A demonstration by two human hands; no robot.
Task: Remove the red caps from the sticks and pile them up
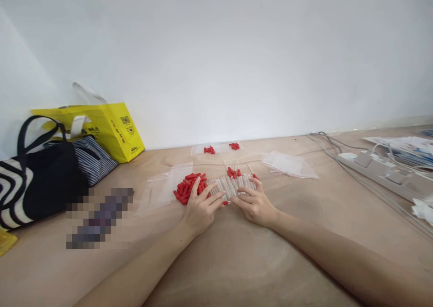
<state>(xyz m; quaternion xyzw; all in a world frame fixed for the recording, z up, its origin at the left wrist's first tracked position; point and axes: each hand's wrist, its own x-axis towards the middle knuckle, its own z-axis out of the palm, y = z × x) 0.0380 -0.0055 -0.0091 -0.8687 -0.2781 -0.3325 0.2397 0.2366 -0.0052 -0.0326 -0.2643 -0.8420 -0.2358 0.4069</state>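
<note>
A row of slim clear tubes [229, 187] lies side by side on the table between my hands. My left hand [202, 206] rests over the row's left end, fingers spread, beside a heap of red rubber bulbs [184, 189]. At the right end, my right hand [252, 203] lies with its fingers stretched across the tubes and its thumb apart. A red bulb with a pale tip [225, 203] sits near the fingertips of both hands. Just beyond the row are several droppers with red bulbs [238, 172], their thin pale ends pointing away. What lies under my fingers is hidden.
Clear zip bags lie left [157, 190] and right [289, 164]; another at the back [221, 148] bears two small piles of red bulbs [209, 149]. A yellow bag [117, 133] and black bag [50, 183] stand left. A power strip [389, 174] with cables is right.
</note>
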